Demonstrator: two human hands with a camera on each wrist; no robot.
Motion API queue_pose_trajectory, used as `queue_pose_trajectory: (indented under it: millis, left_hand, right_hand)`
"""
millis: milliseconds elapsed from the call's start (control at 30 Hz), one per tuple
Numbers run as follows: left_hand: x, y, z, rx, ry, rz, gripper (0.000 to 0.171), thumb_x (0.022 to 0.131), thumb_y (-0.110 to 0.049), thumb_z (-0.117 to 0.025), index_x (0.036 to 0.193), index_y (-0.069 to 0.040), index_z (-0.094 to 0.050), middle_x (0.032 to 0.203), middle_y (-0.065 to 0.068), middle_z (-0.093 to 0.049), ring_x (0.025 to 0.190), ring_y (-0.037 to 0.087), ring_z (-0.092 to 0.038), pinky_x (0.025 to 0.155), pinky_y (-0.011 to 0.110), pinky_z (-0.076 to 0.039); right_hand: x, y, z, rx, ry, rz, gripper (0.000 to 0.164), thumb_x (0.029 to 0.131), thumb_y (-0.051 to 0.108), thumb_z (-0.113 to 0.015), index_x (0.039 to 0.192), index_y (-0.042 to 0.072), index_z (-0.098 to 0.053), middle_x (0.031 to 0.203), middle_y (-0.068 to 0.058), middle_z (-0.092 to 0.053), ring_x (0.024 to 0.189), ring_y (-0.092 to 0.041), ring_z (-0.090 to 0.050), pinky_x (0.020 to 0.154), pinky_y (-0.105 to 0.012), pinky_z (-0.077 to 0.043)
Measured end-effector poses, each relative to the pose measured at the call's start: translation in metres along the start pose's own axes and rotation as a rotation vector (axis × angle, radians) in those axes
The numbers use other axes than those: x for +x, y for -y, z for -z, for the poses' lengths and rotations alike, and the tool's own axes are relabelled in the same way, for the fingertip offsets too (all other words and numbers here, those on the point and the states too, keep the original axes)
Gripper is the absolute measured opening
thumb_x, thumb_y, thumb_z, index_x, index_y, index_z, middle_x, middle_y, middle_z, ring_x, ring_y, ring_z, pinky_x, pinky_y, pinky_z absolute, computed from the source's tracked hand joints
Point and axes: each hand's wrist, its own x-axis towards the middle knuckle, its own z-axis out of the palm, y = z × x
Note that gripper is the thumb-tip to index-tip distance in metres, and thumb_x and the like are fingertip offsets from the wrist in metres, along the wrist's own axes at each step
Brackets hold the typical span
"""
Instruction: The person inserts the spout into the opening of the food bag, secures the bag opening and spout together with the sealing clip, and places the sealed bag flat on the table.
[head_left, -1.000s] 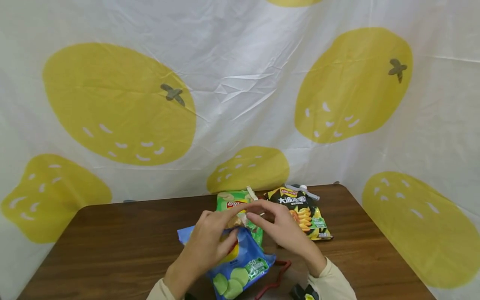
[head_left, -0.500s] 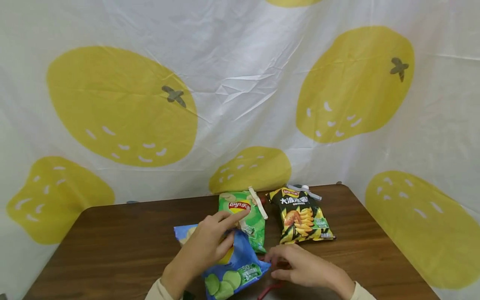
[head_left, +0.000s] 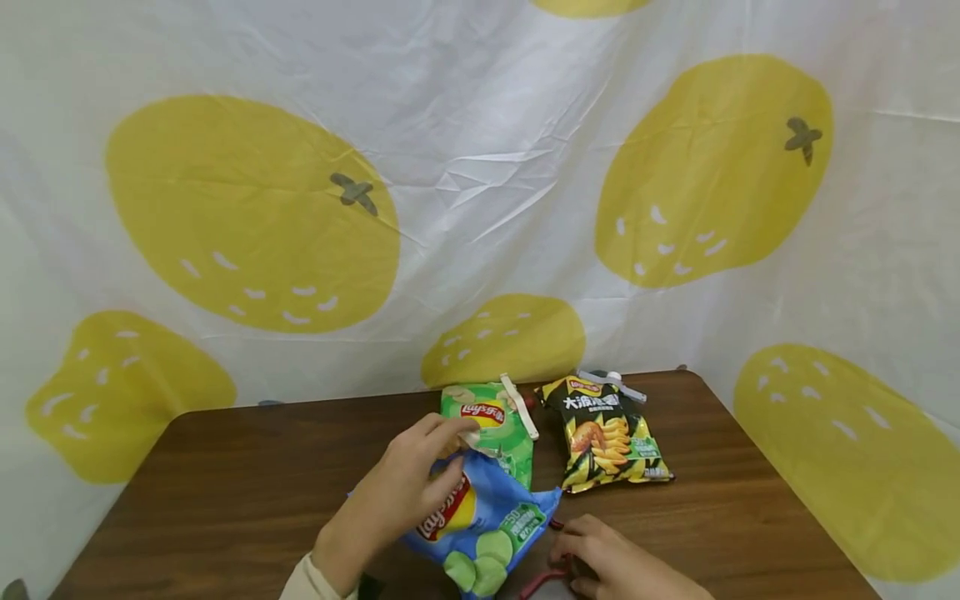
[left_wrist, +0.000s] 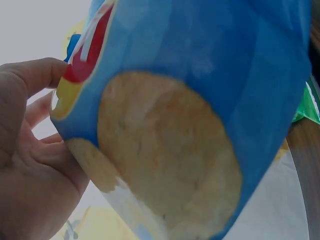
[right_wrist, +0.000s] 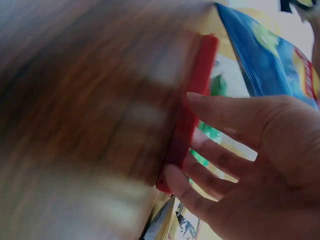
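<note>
My left hand (head_left: 405, 475) pinches the top edge of a blue Lay's chip bag (head_left: 495, 508) and keeps it tilted over the table. In the left wrist view the blue bag (left_wrist: 210, 45) fills most of the picture, the thumb and fingers at its edge. Low on the right, my right hand (head_left: 611, 558) is down at a red bag clip (head_left: 542, 580), part of which the fingers hide. The right wrist view shows thumb and fingertips of the right hand (right_wrist: 260, 150) on either side of the long red clip (right_wrist: 192, 95), which lies close to the wood.
Behind the blue bag lies a green Lay's bag (head_left: 517, 454) with a white clip (head_left: 519, 406). To its right is a black chip bag (head_left: 600, 433) with a grey clip (head_left: 611, 384) at its top. A lemon-print curtain (head_left: 480, 208) hangs behind the brown table (head_left: 262, 483).
My right hand has left the blue bag's top and come down right and nearer to the red clip, now gripping it. My left hand keeps its hold; the bag has turned slightly.
</note>
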Motion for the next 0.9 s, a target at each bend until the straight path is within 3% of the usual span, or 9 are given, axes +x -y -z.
queue_pose_trajectory:
  millis: [100,200,300,433,633,733,900]
  left_hand:
    - [0.000,0.001,0.002,-0.007,-0.026,-0.009,0.041,0.087,-0.007,-0.074,0.126,-0.014,-0.063,0.102,-0.002,-0.062,0.083,0.007,-0.058,0.072,0.024,-0.054]
    - [0.001,0.000,0.003,-0.007,-0.045,0.004,0.041,0.087,-0.009,-0.075,0.126,-0.016,-0.063,0.098,-0.003,-0.062,0.077,0.007,-0.055,0.068,0.023,-0.052]
    - [0.002,0.000,0.004,0.000,-0.067,0.026,0.040,0.086,-0.011,-0.076,0.124,-0.018,-0.064,0.095,-0.005,-0.062,0.071,0.007,-0.051,0.062,0.021,-0.049]
    - [0.002,-0.001,0.007,-0.027,-0.086,0.038,0.040,0.086,-0.009,-0.076,0.123,-0.018,-0.065,0.098,-0.004,-0.063,0.071,0.008,-0.052,0.062,0.022,-0.049]
    - [0.003,0.000,0.008,-0.094,-0.093,0.023,0.043,0.086,-0.005,-0.076,0.127,-0.014,-0.064,0.103,0.000,-0.064,0.075,0.010,-0.053,0.063,0.023,-0.050]
    - [0.002,0.000,0.007,-0.118,-0.095,0.032,0.044,0.086,-0.004,-0.075,0.127,-0.013,-0.064,0.106,0.001,-0.064,0.074,0.010,-0.053,0.062,0.023,-0.050]
    - [0.002,0.001,0.005,-0.138,-0.086,0.057,0.043,0.086,-0.005,-0.075,0.127,-0.013,-0.065,0.107,0.002,-0.063,0.075,0.010,-0.054,0.061,0.021,-0.051]
  right_hand:
    - [0.001,-0.002,-0.003,-0.097,-0.031,0.079,0.010,0.088,0.015,-0.075,0.092,0.021,-0.068,0.092,0.012,-0.056,0.084,-0.002,-0.045,0.064,-0.021,-0.039]
    - [-0.001,0.006,0.000,-0.127,-0.052,0.050,0.008,0.089,0.023,-0.075,0.086,0.025,-0.069,0.086,0.020,-0.056,0.082,0.000,-0.043,0.066,-0.023,-0.033]
    - [-0.005,0.012,0.004,-0.155,-0.108,0.018,0.008,0.087,0.028,-0.078,0.084,0.027,-0.071,0.085,0.023,-0.057,0.085,-0.001,-0.045,0.069,-0.029,-0.035]
    - [-0.012,0.012,0.007,-0.137,-0.168,0.021,0.010,0.086,0.026,-0.079,0.083,0.024,-0.069,0.084,0.018,-0.056,0.080,-0.001,-0.046,0.065,-0.027,-0.040]
    - [-0.018,-0.006,0.000,-0.034,-0.072,-0.026,0.012,0.094,0.028,-0.071,0.087,0.020,-0.065,0.082,0.015,-0.052,0.072,0.003,-0.045,0.056,-0.022,-0.040]
    - [-0.021,-0.016,-0.005,-0.021,-0.096,-0.025,0.012,0.094,0.028,-0.070,0.086,0.021,-0.064,0.083,0.017,-0.054,0.073,0.003,-0.047,0.054,-0.024,-0.040]
    - [-0.034,-0.006,0.025,-0.011,-0.183,-0.132,0.012,0.091,0.024,-0.073,0.084,0.023,-0.063,0.078,0.021,-0.054,0.069,0.003,-0.047,0.055,-0.022,-0.039]
